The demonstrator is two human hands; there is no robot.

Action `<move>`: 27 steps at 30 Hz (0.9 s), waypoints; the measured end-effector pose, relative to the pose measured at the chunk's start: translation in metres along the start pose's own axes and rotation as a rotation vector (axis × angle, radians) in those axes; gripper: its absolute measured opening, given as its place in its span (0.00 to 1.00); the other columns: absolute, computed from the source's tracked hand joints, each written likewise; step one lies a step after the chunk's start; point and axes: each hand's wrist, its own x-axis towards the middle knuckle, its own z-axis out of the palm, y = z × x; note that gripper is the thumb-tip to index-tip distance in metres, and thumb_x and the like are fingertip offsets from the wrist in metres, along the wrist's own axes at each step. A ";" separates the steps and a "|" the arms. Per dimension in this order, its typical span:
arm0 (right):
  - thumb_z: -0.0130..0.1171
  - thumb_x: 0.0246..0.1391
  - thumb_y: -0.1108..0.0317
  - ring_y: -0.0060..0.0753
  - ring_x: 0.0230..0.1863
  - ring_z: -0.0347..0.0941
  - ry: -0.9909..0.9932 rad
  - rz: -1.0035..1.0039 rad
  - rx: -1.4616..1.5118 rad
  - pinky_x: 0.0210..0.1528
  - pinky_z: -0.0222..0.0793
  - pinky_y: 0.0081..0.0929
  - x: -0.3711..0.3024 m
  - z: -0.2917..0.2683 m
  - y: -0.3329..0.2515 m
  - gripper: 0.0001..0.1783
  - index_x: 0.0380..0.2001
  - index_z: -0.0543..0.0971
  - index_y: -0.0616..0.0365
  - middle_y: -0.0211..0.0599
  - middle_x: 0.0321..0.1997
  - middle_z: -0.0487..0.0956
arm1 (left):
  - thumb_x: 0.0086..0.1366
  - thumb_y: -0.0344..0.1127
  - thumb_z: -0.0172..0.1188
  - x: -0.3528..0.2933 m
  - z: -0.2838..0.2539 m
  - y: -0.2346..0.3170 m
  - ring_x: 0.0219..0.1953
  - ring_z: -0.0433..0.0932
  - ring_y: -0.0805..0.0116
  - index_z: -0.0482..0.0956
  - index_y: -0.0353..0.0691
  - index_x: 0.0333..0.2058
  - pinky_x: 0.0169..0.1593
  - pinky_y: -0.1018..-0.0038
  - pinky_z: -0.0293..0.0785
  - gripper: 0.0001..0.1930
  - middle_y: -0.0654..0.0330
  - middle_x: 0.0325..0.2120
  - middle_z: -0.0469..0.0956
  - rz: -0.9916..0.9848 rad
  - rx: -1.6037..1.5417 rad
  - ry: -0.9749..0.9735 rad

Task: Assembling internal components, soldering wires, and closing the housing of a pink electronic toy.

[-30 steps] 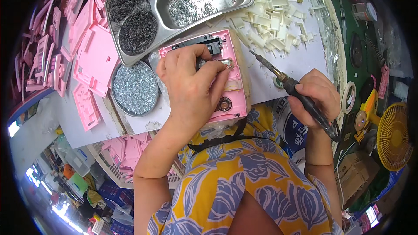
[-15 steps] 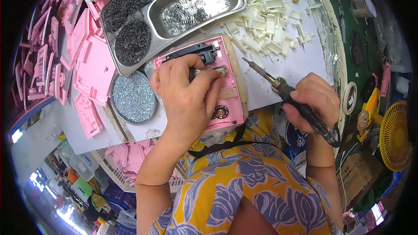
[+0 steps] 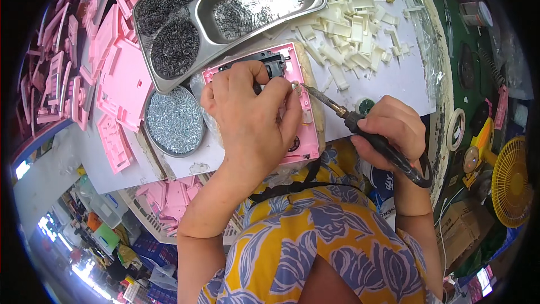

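Pink plastic housing (image 3: pixel 301 129) at the near table edge, centre: light, stiff, probably brittle at thin rims; best steadied flat from above. Left hand (image 3: pixel 250 115) pressed down over it, fingertips pinching something unseen. Right hand (image 3: pixel 394 132) closed round soldering iron (image 3: pixel 360 124), tip at the housing's right side. Joint and inner parts hidden beneath left fingers.

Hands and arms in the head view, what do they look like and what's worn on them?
Both the left hand and right hand are bare: no gloves, and no rings or watch visible. The forearms are uncovered. The person wears a yellow garment with a blue-grey leaf pattern.
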 end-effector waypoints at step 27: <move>0.75 0.38 0.78 0.35 0.20 0.72 0.003 0.012 0.066 0.22 0.66 0.27 0.001 0.003 0.004 0.19 0.37 0.80 0.60 0.36 0.22 0.78 | 0.49 0.35 0.70 0.002 0.005 0.001 0.39 0.68 0.60 0.82 0.45 0.26 0.45 0.63 0.56 0.06 0.61 0.32 0.68 0.002 0.010 0.057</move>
